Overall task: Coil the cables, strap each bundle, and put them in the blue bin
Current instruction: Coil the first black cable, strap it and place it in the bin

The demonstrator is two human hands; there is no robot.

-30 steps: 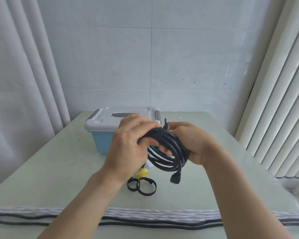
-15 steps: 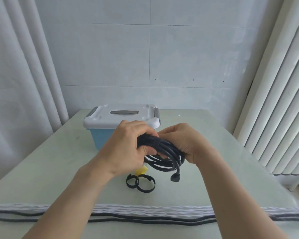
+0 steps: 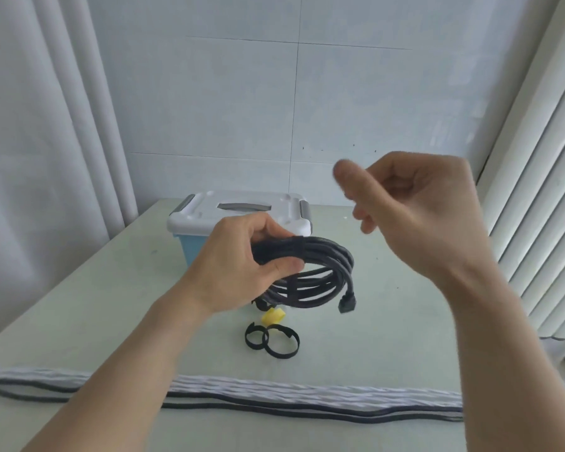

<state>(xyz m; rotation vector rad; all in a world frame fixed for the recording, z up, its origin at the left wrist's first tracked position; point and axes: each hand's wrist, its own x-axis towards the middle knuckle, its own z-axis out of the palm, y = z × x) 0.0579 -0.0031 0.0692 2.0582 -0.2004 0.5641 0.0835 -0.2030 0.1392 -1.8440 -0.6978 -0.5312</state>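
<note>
My left hand [image 3: 238, 262] grips a coiled black cable bundle [image 3: 320, 275] above the table, fingers and thumb curled round its left side; a plug hangs from its lower right. My right hand [image 3: 411, 210] is raised to the right of the coil, apart from it, fingers loosely curled and holding nothing. Behind the coil stands the blue bin [image 3: 190, 252] with its white lid [image 3: 242, 210] closed. Two black loop straps [image 3: 273, 340] and a yellow strap [image 3: 273, 316] lie on the table below the coil.
Several straight white and black cables [image 3: 307, 399] lie side by side across the near edge of the pale green table [image 3: 95, 305]. White curtains hang at left and right, and a tiled wall stands behind.
My right hand has let go of the coil and lifted up and to the right. My left hand keeps holding the bundle.
</note>
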